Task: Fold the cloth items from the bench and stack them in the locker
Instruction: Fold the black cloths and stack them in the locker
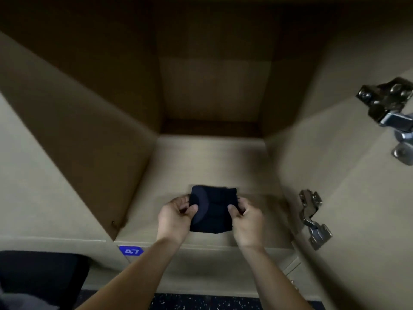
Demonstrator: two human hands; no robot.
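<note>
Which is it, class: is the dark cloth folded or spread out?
Folded: the cloth is a small, compact rectangle, pinched at each side by the left hand and right hand at the front of the locker.

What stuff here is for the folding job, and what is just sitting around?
For the job: small folded dark navy cloth, pinched by the left hand and right hand; open beige locker compartment.
Just there: upper silver metal hinge; lower silver metal hinge; blue number sticker; dark speckled floor.
</note>
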